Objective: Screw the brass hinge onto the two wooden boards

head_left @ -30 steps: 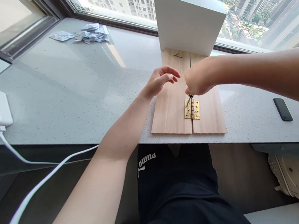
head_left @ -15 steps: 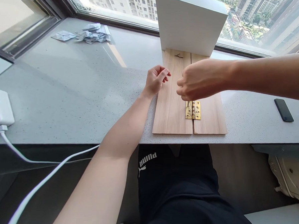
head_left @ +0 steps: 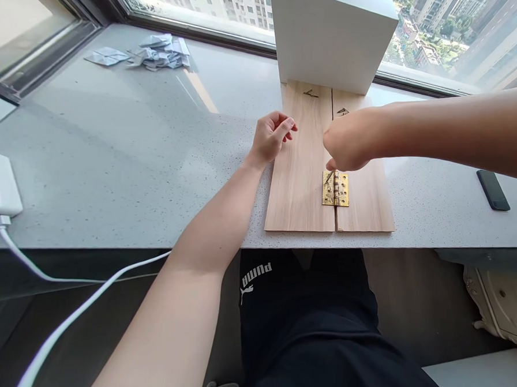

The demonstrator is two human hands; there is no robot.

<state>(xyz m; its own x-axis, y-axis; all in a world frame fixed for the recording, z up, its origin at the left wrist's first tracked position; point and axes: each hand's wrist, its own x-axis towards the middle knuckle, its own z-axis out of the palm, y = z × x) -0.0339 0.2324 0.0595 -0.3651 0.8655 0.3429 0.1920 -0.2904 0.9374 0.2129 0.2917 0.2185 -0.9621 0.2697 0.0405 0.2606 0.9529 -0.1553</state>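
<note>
A brass hinge (head_left: 335, 189) lies across the seam between the left wooden board (head_left: 301, 178) and the right wooden board (head_left: 369, 193). Just above the hinge's left leaf, my right hand (head_left: 352, 140) is closed, knuckles up. A small dark screw (head_left: 329, 177) slants down from its fingertips onto the leaf. My left hand (head_left: 272, 135) rests by the left board's outer edge, fingers curled and thumb against them. Whatever it may hold is hidden. A few loose screws (head_left: 310, 93) lie on the left board's far end, and more screws (head_left: 343, 111) lie on the right board.
A white box (head_left: 329, 41) stands behind the boards, against the window. Folded papers (head_left: 159, 52) are piled at the back left. A black phone (head_left: 492, 190) lies to the right. At the left are a white power adapter (head_left: 1, 183) and its cable (head_left: 74, 316).
My right hand has shifted right and slightly down, bringing the screw's end to the hinge's left leaf. Screws on the right board have come into view. My left hand stays in place.
</note>
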